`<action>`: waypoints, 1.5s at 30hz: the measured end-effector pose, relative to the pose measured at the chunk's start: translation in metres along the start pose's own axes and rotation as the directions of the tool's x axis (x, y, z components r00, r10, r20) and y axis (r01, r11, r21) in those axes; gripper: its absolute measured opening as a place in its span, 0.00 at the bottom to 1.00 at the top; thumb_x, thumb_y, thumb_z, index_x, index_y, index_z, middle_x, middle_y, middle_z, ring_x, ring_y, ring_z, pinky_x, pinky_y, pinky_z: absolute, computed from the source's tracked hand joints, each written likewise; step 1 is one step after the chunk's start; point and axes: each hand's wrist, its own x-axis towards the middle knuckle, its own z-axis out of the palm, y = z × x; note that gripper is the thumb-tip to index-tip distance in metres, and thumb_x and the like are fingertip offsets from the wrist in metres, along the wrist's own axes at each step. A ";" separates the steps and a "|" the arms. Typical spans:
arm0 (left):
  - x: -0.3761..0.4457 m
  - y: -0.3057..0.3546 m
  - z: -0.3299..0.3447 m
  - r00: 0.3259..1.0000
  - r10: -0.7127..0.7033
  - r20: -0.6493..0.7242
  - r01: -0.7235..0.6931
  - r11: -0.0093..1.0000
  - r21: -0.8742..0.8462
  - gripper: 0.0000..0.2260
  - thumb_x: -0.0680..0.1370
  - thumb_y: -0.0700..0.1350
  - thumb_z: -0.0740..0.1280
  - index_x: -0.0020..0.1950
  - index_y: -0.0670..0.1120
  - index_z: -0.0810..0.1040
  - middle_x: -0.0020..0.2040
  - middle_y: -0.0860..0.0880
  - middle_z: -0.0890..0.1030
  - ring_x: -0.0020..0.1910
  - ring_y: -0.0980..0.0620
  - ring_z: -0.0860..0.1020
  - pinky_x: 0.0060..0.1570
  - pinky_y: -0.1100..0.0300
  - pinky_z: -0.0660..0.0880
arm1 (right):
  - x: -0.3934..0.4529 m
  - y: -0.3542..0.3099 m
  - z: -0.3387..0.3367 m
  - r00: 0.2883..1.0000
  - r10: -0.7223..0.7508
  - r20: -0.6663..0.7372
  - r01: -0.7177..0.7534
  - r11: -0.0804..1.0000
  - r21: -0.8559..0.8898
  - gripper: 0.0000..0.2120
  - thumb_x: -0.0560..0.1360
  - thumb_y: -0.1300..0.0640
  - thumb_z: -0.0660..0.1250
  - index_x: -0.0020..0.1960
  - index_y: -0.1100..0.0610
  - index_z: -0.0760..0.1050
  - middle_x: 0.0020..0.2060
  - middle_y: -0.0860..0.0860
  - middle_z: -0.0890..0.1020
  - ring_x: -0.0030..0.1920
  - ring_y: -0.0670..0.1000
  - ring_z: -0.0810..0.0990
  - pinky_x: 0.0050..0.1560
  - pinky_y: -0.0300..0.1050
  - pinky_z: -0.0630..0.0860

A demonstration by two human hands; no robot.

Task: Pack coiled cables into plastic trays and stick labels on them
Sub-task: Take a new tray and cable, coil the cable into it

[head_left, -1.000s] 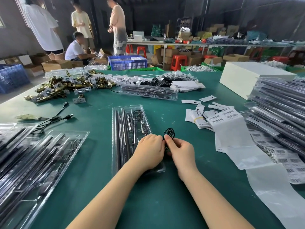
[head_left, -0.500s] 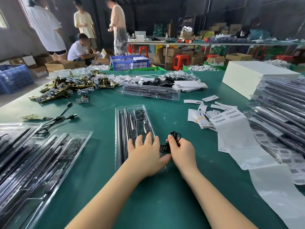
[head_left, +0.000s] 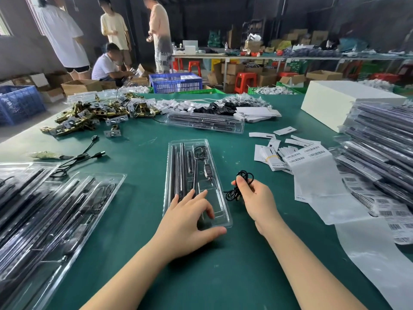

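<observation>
At the centre of the frame a clear plastic tray (head_left: 196, 175) lies lengthwise on the green table (head_left: 223, 276), holding dark rods along its left side, a small remote-like controller and a thin wire in its right-hand channel. The left hand (head_left: 190, 220) rests flat on the tray's near end, fingers straight and spread, thumb lying along the near rim. Just right of the tray, the right hand (head_left: 257, 202) holds a coiled black cable (head_left: 240, 185) off the table, thumb and fingers clamped on the coil (a thin strand runs from it back into the tray).

At right of the frame lie loose white cards (head_left: 272, 157), barcode label sheets (head_left: 312, 166) and a tall stack of packed trays (head_left: 380, 157). More packed trays (head_left: 55, 209) fill the lower left, with a loose black cable (head_left: 80, 155) above them. Across the upper middle sit brass hardware (head_left: 93, 117), another filled tray (head_left: 205, 123) and a white box (head_left: 348, 101). Several people (head_left: 111, 63) stand or crouch at upper left.
</observation>
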 end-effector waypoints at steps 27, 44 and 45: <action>-0.009 0.001 -0.004 0.989 0.115 -0.090 -0.132 0.968 -0.215 0.08 0.83 0.49 0.52 0.47 0.49 0.66 0.59 0.61 0.68 0.67 0.66 0.63 0.74 0.41 0.49 | 0.000 -0.024 0.015 0.975 0.112 0.192 -0.053 0.955 -0.291 0.23 0.78 0.45 0.64 0.31 0.57 0.63 0.25 0.51 0.65 0.29 0.51 0.63 0.33 0.46 0.59; -0.008 0.003 -0.005 0.970 0.131 -0.203 -0.184 0.945 -0.272 0.06 0.82 0.46 0.55 0.45 0.52 0.64 0.58 0.60 0.66 0.58 0.66 0.65 0.67 0.39 0.61 | 0.012 -0.032 0.014 0.855 0.371 0.363 -0.218 0.891 -0.398 0.20 0.79 0.41 0.62 0.44 0.59 0.74 0.46 0.55 0.76 0.51 0.54 0.68 0.49 0.48 0.65; -0.008 0.003 -0.005 0.971 0.130 -0.202 -0.182 0.946 -0.269 0.06 0.82 0.46 0.55 0.45 0.51 0.65 0.57 0.60 0.66 0.58 0.66 0.65 0.67 0.39 0.61 | 0.007 -0.032 0.018 0.886 0.332 0.325 -0.142 0.859 -0.491 0.21 0.79 0.41 0.60 0.38 0.57 0.70 0.43 0.55 0.75 0.52 0.55 0.68 0.49 0.49 0.66</action>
